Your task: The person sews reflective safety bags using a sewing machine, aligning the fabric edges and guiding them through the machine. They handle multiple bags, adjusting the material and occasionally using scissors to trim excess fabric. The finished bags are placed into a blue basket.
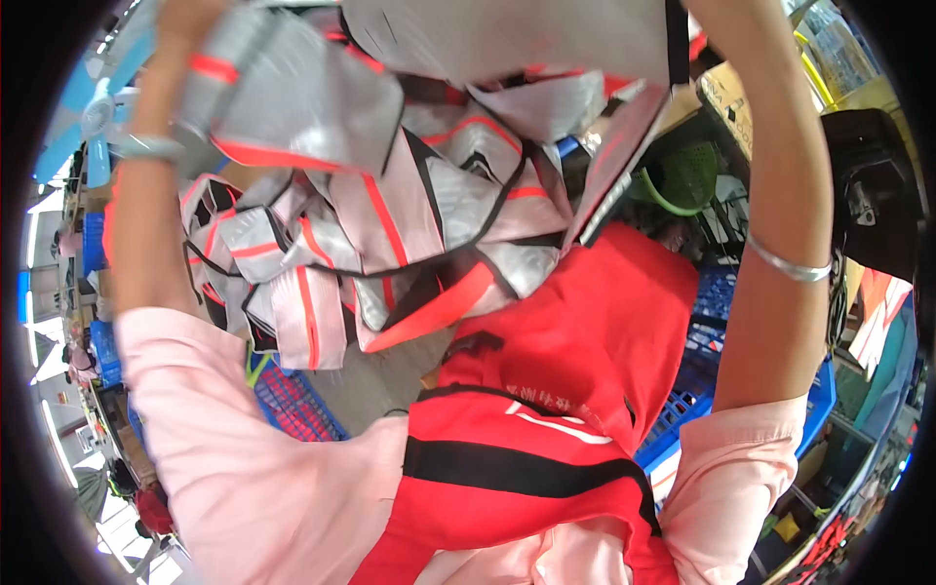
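Observation:
A large bundle of silver-grey fabric pieces [453, 210] with red strips and black edge binding hangs in front of me. The pieces look strung together in folds. Both my arms reach up to the upper edge of the view. My left hand [192, 14], blurred and cut off by that edge, is beside the upper left of the bundle; its fingers do not show. At the upper right, my right hand [717, 12] is mostly out of the picture, close to a broad grey panel [526, 37] with a black border. Whether either hand grips the fabric is hidden.
My red apron [575, 331] lies below the bundle. Blue plastic crates [302, 405] stand on both sides of me. A green basket [682, 180], a cardboard box [726, 107] and a black machine-like object [871, 195] are to the right. A blue fan [97, 112] is at the far left.

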Action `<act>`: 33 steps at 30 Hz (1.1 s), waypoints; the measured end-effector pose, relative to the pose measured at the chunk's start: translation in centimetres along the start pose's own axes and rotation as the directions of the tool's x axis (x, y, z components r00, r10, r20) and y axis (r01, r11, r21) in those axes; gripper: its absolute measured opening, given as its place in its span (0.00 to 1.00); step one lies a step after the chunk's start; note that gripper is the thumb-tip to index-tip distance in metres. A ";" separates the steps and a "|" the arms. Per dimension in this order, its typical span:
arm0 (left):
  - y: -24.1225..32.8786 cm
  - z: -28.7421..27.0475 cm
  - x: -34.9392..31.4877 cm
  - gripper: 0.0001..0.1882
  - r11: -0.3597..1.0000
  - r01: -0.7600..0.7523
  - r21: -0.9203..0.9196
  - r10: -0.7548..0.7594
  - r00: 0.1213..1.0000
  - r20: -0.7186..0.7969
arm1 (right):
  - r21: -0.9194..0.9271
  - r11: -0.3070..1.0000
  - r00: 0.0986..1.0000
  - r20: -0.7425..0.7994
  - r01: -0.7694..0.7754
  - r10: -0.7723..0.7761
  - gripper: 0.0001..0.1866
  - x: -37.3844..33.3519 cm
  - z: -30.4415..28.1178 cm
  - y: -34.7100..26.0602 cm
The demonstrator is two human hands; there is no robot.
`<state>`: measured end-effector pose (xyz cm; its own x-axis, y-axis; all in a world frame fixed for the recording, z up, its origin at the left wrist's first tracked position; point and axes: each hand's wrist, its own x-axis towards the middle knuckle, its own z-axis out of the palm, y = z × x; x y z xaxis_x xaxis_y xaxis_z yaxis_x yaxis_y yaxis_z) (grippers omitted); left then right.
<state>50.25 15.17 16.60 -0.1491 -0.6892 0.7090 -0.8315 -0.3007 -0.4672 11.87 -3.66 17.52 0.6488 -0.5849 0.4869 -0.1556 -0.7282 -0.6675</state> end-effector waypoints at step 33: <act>24.4 -6.9 0.7 0.29 -0.679 0.396 -0.618 -0.422 0.478 0.770 | 0.167 0.923 0.934 0.148 -0.348 0.325 0.39 -21.4 -0.5 17.2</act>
<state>26.18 11.90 9.39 0.6920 -0.7102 0.1295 0.1749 0.3390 0.9244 -5.05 -3.82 -4.11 0.6656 -0.7301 0.1544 -0.2445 -0.4088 -0.8793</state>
